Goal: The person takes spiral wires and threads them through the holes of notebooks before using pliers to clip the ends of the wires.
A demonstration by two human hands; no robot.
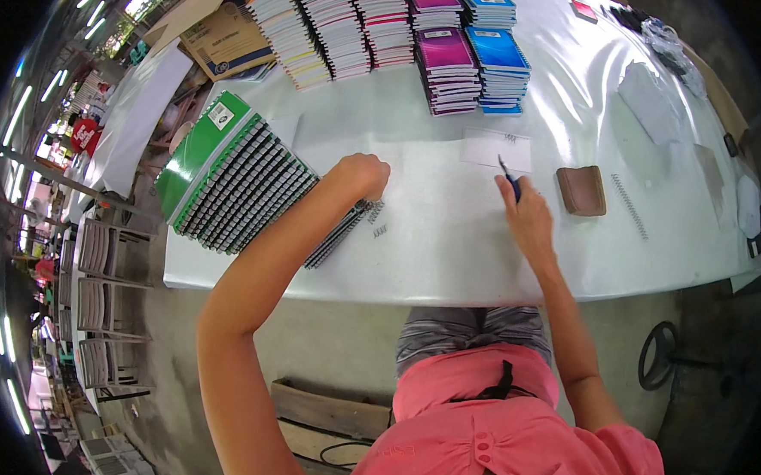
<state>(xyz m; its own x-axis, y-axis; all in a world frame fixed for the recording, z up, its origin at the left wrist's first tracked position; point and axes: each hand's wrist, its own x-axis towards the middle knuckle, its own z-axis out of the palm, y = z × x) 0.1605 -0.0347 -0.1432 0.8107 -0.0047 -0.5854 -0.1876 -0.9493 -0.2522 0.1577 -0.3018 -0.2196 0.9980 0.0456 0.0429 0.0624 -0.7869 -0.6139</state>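
My left hand [365,176] is closed above the white table, right of a stack of green spiral notebooks [199,163] with black and silver coil bindings. Whatever its fingers hold, if anything, is hidden. Partly under that forearm lie dark coil bindings [333,238], with a short coil piece [380,231] beside them. My right hand [531,218] grips a slim blue tool [511,179] with a dark pointed tip, aimed away from me; its exact kind is unclear. Just beyond the tip is a white card [485,147] with a small dark coil-like mark at its edge.
Right of my right hand are a brown block-like object [581,190] and a long wire coil [630,208]. Purple notebooks [446,52], blue notebooks [498,50] and taller notebook stacks [329,28] line the back. A cardboard box [225,36] stands far left; clear plastic [650,97] lies far right.
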